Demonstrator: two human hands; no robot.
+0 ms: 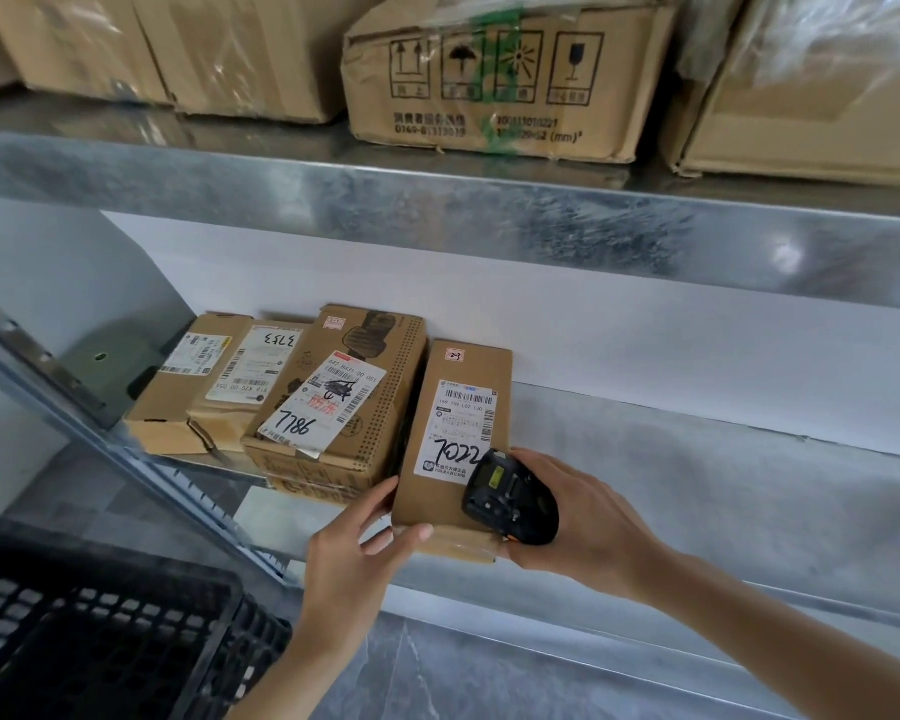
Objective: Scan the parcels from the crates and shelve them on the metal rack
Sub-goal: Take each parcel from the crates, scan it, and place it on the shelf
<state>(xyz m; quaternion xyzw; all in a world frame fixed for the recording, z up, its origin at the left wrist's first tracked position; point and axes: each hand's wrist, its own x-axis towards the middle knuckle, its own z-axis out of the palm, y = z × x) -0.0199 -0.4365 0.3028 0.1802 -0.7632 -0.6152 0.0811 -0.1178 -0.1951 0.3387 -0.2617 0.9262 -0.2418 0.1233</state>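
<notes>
Head view: left hand [354, 550] pinches the brown, white-labelled parcel [450, 449]; right hand [578, 517] grips the black scanner [510, 498].

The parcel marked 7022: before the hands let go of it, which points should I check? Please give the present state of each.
1. Parcel 7022 lies flat on the metal shelf: ok.
2. Label faces up and is readable: ok, though the scanner covers one corner.
3. Gap to the 7786 parcel: ok, they stand apart.
4. Near end fully on the shelf: cannot tell, the left hand and right hand hide it.
5. Scan registered: cannot tell.
</notes>
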